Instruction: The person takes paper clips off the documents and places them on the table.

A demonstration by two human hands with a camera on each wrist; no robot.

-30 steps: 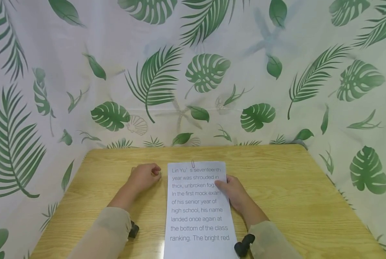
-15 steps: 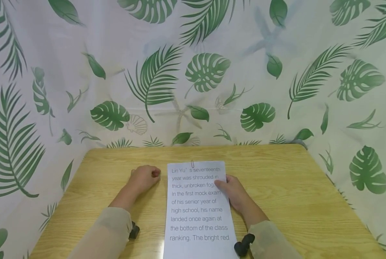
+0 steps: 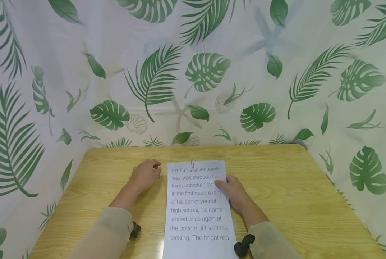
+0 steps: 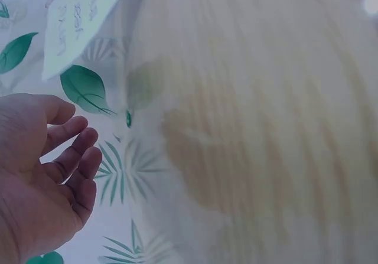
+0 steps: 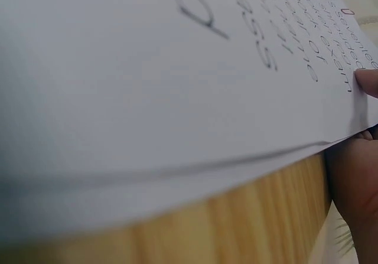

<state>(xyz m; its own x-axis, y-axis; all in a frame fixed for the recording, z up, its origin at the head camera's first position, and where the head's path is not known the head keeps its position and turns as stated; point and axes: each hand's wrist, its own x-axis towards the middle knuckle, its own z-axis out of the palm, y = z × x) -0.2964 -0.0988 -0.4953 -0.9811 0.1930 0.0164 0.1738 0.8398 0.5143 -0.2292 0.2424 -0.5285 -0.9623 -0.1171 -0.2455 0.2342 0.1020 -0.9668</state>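
White printed paper (image 3: 196, 216) stands in the middle of the head view, with large black text. A paper clip (image 3: 192, 164) sits on its top edge. My right hand (image 3: 236, 192) grips the right edge, thumb on the front and the other fingers behind. The right wrist view shows the paper (image 5: 147, 98) close up, with a second layer along its lower edge. Left of the paper, apart from it, is my left hand (image 3: 145, 176). Its fingers (image 4: 88, 160) hang loosely curled with nothing visible between them. A small shiny spot near those fingers is too small to identify.
A light wood-grain table (image 3: 293, 194) lies under both hands. Behind it and at the sides hangs a white curtain (image 3: 212, 118) printed with green leaves. A small dark device (image 3: 244, 245) is worn at each wrist.
My left hand has tilted and its fingers have lifted slightly toward the table's far edge. The right hand and the paper have stayed nearly still.
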